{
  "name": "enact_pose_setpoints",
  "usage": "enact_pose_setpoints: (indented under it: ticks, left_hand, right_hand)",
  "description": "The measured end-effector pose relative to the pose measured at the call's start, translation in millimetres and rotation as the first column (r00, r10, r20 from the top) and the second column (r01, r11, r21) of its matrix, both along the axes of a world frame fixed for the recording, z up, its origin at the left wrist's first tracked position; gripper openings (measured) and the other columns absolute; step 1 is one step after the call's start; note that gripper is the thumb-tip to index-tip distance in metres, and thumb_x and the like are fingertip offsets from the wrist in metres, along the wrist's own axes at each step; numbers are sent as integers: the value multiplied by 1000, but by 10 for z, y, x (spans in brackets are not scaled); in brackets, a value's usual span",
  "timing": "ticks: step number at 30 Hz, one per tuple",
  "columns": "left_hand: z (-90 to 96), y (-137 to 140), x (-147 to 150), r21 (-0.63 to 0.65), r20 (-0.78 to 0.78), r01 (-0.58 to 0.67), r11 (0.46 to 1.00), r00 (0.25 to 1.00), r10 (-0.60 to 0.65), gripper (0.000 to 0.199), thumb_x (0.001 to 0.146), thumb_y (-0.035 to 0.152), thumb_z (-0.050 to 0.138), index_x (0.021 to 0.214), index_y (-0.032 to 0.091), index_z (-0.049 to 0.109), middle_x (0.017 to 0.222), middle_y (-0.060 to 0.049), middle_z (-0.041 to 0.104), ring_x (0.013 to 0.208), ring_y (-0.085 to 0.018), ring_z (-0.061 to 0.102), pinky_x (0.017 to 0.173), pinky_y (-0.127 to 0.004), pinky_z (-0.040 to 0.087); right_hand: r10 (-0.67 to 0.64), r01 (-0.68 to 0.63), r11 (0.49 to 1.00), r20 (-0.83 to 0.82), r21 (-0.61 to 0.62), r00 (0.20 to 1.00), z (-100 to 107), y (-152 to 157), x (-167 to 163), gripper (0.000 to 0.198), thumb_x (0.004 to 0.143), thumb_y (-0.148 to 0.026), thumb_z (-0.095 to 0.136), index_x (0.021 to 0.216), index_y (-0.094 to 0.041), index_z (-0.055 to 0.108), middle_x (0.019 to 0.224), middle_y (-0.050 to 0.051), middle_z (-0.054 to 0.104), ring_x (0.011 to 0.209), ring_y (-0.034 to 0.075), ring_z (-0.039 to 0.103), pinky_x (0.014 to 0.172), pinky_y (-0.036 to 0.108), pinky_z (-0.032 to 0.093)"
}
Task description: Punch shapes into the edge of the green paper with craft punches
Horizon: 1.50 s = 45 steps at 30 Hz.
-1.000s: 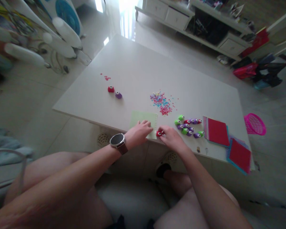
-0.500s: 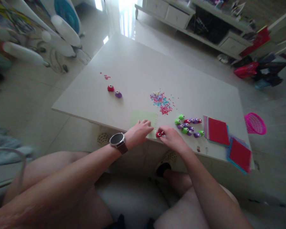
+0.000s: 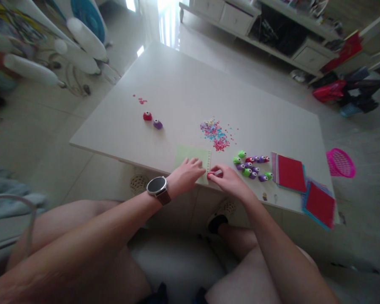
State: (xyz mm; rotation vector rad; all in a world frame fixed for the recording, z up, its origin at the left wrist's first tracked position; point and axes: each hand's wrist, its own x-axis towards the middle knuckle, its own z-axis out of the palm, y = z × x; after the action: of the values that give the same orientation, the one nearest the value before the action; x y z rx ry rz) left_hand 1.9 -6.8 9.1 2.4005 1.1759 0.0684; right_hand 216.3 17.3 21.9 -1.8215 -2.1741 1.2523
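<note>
Green paper [image 3: 191, 152] lies at the near edge of a white tabletop [image 3: 183, 101], small marks [image 3: 209, 157] lining most of its right side, the rest in view plain. The left hand [image 3: 190, 171] rests on it, fingers loosely spread, gripping nothing; the right hand [image 3: 227, 179] pinches a red punch [image 3: 210, 174] at that side. No lettering is legible.

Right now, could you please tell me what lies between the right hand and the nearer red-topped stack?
The head view shows green, purple and red one-eyed pieces between the right hand and that red-topped stack.
</note>
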Motion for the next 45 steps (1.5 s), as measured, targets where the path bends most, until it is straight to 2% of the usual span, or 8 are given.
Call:
enact_pose_setpoints:
  ticks: [6,11,19,23,29,33,40,45]
  left_hand:
    - [7,-54,11,0,11,0,1000,1000,0,30,91,14,71,121,20,70,136,-14,65,134,-33,53,109,-47,48]
    - [11,-86,24,-42,-23,20,999,1000,-21,33,93,9,64,124,18,69,135,-15,66,130,-32,55,104,-46,50]
    - [8,-62,0,-60,-1,29,998,1000,-29,36,90,6,62,123,19,67,134,-13,66,130,-30,55,105,-44,50]
    - [-14,-46,-47,-74,82,43,996,996,-36,44,84,2,63,124,22,66,131,-11,68,127,-28,57,108,-42,50]
    - [3,4,-138,-108,145,77,991,988,-60,70,81,0,61,146,24,54,133,-9,70,130,-26,60,111,-38,50]
    - [17,28,-175,-127,149,112,986,984,-93,78,80,-2,58,153,24,48,142,-9,68,138,-26,56,115,-37,47]
    - [21,49,-171,-141,154,100,985,985,-78,77,77,-2,58,150,20,50,136,-10,70,134,-25,59,113,-37,49]
    - [3,70,-173,-155,162,95,983,984,-70,71,76,0,59,145,16,52,127,-12,70,125,-25,63,109,-35,52]
  right_hand:
    - [-69,68,992,-9,-111,998,-13,32,-3,4,96,-21,72,96,-17,74,93,6,78,84,20,73,78,29,52]
    - [-81,80,992,-2,-97,997,6,46,-23,4,96,-20,74,95,-16,75,88,6,78,82,20,72,72,28,50]
    - [-92,89,991,-35,-97,995,4,69,-61,2,95,-19,74,94,-17,74,86,5,77,80,19,71,74,29,50]
    - [-97,91,991,-54,-102,994,-34,77,-74,4,94,-20,76,92,-17,75,84,5,77,79,19,71,73,28,50]
    - [-155,152,985,-20,-87,988,-137,113,-98,9,88,-16,81,84,-17,73,77,4,75,75,18,70,67,26,48]
    - [-175,173,979,-9,-110,984,-202,158,-103,15,82,-19,86,80,-16,72,78,5,75,75,19,70,64,26,47]
    - [-164,167,981,41,-94,986,-180,194,-167,16,78,-14,85,75,-17,70,75,4,74,74,18,68,62,25,44]
    - [-175,176,970,23,-165,984,-132,235,-191,15,77,-11,84,74,-15,70,71,1,70,68,14,62,61,24,42]
